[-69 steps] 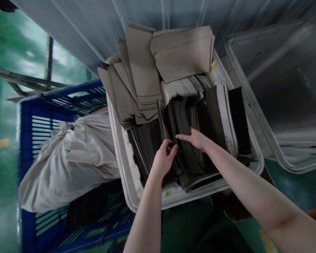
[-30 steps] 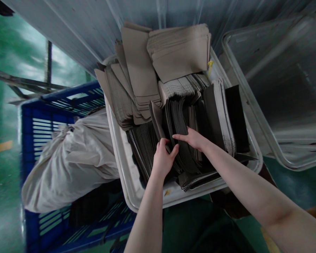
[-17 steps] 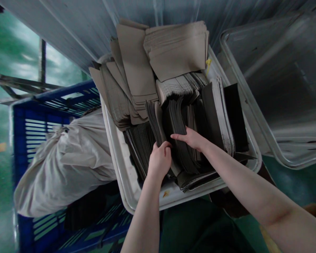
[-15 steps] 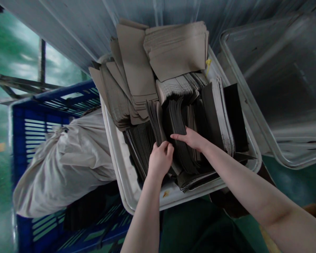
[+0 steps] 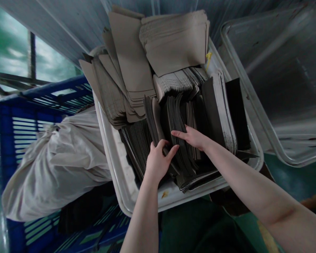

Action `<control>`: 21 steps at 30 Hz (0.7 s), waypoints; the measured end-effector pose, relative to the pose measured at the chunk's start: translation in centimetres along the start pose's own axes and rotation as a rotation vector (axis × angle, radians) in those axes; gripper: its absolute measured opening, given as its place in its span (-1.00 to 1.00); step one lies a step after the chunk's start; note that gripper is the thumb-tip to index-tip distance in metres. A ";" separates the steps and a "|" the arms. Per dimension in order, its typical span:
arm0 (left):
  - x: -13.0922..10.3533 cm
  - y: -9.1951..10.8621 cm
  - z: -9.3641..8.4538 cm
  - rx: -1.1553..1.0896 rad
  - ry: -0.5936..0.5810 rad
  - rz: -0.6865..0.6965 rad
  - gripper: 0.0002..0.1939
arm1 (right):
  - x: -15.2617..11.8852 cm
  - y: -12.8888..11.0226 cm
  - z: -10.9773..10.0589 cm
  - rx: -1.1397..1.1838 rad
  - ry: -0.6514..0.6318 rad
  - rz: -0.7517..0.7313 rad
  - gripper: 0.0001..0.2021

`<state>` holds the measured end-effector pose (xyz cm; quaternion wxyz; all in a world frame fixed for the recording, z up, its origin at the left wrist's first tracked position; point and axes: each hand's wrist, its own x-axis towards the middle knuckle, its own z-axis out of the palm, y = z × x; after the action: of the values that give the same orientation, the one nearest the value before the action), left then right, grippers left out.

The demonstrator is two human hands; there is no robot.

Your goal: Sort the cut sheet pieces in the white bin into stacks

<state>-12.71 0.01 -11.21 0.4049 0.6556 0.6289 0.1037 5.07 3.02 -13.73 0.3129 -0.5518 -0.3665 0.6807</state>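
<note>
A white plastic bin holds bundles of thin, flat sheets, some dark and some grey-brown. My left hand is at the lower end of a dark bundle, its thumb spread away from curled fingers that touch the sheets. To its right, my right hand grips another dark bundle, thumb across the near face and fingers partly hidden behind. At the bin's left side stands a row of dark sheets. Grey-brown sheets lie fanned at the back.
A blue slatted crate with a pale cloth bundle stands at the left. Another translucent bin adjoins on the right. A corrugated metal wall rises behind. Yellow tape hangs at the bin's back right.
My left hand has loosened, its thumb moving right, away from its fingers. The right hand keeps its hold on the bundle. The camera view has shifted slightly.
</note>
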 end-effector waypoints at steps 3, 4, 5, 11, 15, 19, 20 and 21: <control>0.0 -0.2 -0.1 -0.007 -0.011 0.001 -0.58 | 0.0 0.0 0.0 -0.013 -0.003 0.003 -0.49; 0.0 -0.2 -0.1 -0.010 -0.015 0.000 -0.58 | 0.0 0.0 0.0 -0.015 -0.005 0.002 -0.49; -0.1 -0.2 -0.1 -0.014 -0.016 -0.001 -0.58 | 0.1 0.0 0.0 -0.014 -0.008 -0.001 -0.49; -0.1 0.0 -0.4 -0.029 -0.037 -0.002 -0.59 | 0.2 0.1 -0.1 -0.012 -0.028 -0.003 -0.48; -0.1 0.0 -0.5 -0.018 -0.046 0.008 -0.59 | 0.1 0.1 -0.3 -0.021 -0.028 -0.008 -0.47; 0.0 -0.1 -0.4 -0.005 -0.046 0.012 -0.60 | 0.1 -0.1 -0.3 -0.013 -0.036 -0.008 -0.49; 0.0 -0.1 -0.4 -0.002 -0.047 0.014 -0.60 | 0.1 -0.1 -0.3 -0.011 -0.039 -0.008 -0.49; 0.0 -0.1 -0.4 -0.002 -0.047 0.016 -0.60 | 0.1 -0.1 -0.3 -0.011 -0.041 -0.008 -0.50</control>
<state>-13.07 0.18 -11.01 0.4193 0.6624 0.6140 0.0919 5.35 3.20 -13.73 0.3052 -0.5378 -0.3789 0.6886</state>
